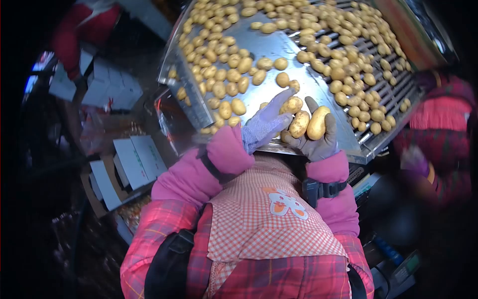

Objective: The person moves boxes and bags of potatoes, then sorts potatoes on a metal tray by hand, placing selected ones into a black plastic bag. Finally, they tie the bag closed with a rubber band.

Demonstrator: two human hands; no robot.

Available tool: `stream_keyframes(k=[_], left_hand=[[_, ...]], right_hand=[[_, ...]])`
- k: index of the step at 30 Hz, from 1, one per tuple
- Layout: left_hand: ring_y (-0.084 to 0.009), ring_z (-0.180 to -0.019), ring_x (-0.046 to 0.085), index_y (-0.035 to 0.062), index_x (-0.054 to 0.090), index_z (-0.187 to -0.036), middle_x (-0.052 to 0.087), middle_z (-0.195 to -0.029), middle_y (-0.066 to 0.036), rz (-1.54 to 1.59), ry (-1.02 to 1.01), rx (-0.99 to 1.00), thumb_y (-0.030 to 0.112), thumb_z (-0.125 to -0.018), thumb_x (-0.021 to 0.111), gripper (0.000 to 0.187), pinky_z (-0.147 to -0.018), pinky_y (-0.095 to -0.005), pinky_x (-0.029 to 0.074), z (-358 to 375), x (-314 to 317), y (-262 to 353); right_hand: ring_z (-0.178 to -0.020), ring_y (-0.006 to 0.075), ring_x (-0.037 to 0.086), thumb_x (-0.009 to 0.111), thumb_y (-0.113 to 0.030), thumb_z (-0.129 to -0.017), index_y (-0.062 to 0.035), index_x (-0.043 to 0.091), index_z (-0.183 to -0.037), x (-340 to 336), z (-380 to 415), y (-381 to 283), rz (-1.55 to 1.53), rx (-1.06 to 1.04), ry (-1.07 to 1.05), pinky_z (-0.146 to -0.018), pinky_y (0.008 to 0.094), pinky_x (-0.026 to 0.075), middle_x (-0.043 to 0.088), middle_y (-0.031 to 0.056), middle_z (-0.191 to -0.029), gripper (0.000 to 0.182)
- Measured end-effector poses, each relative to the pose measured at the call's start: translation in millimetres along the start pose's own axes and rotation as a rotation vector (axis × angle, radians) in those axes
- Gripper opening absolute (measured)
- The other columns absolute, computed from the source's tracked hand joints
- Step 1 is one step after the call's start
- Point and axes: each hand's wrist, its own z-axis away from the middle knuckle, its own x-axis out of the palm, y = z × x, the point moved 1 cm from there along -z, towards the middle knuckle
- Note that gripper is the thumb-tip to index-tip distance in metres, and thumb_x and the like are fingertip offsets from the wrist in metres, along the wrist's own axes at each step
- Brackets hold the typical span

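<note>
My right hand (318, 142), in a grey glove, is palm up at the near edge of the metal sorting table (264, 45). Its fingers curl round two potatoes: a long, smooth one (316, 123) and a browner, marked one (299, 124). My left hand (269, 119), in a lilac glove, reaches in from the left. Between its outstretched index finger and thumb sits another potato (292, 105), close against the ones in my right hand. One more potato (283, 79) lies on the metal just past the left fingertips.
Many potatoes (219, 55) lie along the table's left side, and more cover the slatted roller section (348, 55). White cartons (142, 159) stand at lower left, others (112, 82) farther back. A co-worker's gloved hand (416, 162) is at right; another person's red sleeve (67, 42) shows upper left.
</note>
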Motion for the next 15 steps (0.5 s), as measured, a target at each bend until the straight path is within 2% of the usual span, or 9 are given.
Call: stream_keyframes(k=[3,4,5,8,9,11,12,13,15], left_hand=[[-0.0251,-0.136,0.03,-0.0021,0.022,-0.146,0.034,-0.144,-0.018,-0.244,-0.096,-0.046,0.022,-0.092,0.052,0.066,-0.112,-0.0357,0.024,-20,42,-3],[-0.0269,-0.136,0.031,-0.003,0.024,-0.145,0.035,-0.143,-0.019,-0.351,-0.123,-0.065,0.021,-0.092,0.052,0.064,-0.111,-0.0372,0.025,-25,59,-5],[-0.0269,-0.136,0.031,-0.003,0.024,-0.145,0.035,-0.143,-0.019,-0.345,-0.176,-0.072,0.021,-0.092,0.052,0.064,-0.111,-0.0372,0.025,-29,77,-12],[-0.0257,-0.134,0.033,-0.0031,0.025,-0.145,0.036,-0.142,-0.019,-0.681,-0.307,0.117,0.02,-0.094,0.051,0.061,-0.11,-0.0363,0.027,-40,126,-28],[-0.0257,-0.134,0.033,-0.0031,0.025,-0.145,0.036,-0.142,-0.019,-0.681,-0.361,0.121,0.02,-0.094,0.051,0.061,-0.11,-0.0363,0.027,-44,143,-30],[-0.0283,-0.123,0.046,-0.0033,0.031,-0.14,0.046,-0.131,-0.022,-0.353,-0.432,-0.057,0.021,-0.094,0.052,0.056,-0.104,-0.0359,0.036,-54,179,-25],[-0.0175,-0.112,0.049,0.0026,0.026,-0.146,0.052,-0.123,-0.011,-0.2,-0.446,-0.215,0.023,-0.098,0.047,0.056,-0.098,-0.0313,0.038,-54,193,-29],[-0.0121,-0.097,0.051,0.0064,0.029,-0.145,0.057,-0.112,-0.007,-0.331,-0.424,-0.103,0.023,-0.099,0.047,0.052,-0.089,-0.0271,0.041,-58,206,-35],[-0.0103,-0.093,0.051,0.0079,0.032,-0.144,0.058,-0.11,-0.006,-0.397,-0.447,-0.149,0.021,-0.099,0.046,0.05,-0.085,-0.0247,0.042,-63,221,-40]], right_hand=[[-0.125,0.0433,0.042,0.057,-0.057,-0.085,-0.0134,0.019,-0.147,-35,33,-25,-0.027,-0.044,-0.069,-0.095,0.0629,0.043,0.031,0.0201,-0.145,0.085],[-0.119,0.04,0.049,0.057,-0.055,-0.086,-0.0148,0.027,-0.145,-36,48,-25,-0.123,-0.115,0.001,-0.088,0.0638,0.046,0.037,0.016,-0.142,0.077],[-0.116,0.0389,0.051,0.058,-0.055,-0.085,-0.0142,0.028,-0.144,-50,61,-30,-0.12,-0.132,-0.031,-0.087,0.0648,0.045,0.04,0.0153,-0.139,0.078],[-0.114,0.0393,0.053,0.06,-0.054,-0.084,-0.0145,0.032,-0.143,-79,99,-41,-0.248,-0.312,0.068,-0.085,0.0629,0.048,0.045,0.0151,-0.135,0.076],[-0.114,0.0403,0.053,0.06,-0.054,-0.084,-0.0145,0.034,-0.142,-92,116,-52,-0.246,-0.334,0.038,-0.082,0.0614,0.05,0.047,0.0155,-0.134,0.074],[-0.115,0.0413,0.052,0.061,-0.053,-0.084,-0.0145,0.036,-0.141,-110,150,-67,-0.249,-0.409,0.028,-0.08,0.06,0.052,0.048,0.016,-0.132,0.073],[-0.115,0.0436,0.052,0.061,-0.053,-0.084,-0.0152,0.039,-0.139,-115,169,-75,-0.205,-0.478,-0.058,-0.079,0.0593,0.053,0.047,0.0165,-0.133,0.071],[-0.116,0.0458,0.051,0.061,-0.053,-0.084,-0.0159,0.042,-0.138,-119,187,-81,-0.151,-0.547,-0.14,-0.077,0.0586,0.054,0.046,0.0171,-0.133,0.068],[-0.116,0.0497,0.05,0.062,-0.054,-0.083,-0.0178,0.045,-0.135,-139,224,-87,-0.255,-0.654,-0.085,-0.077,0.0592,0.054,0.045,0.0181,-0.134,0.065]])
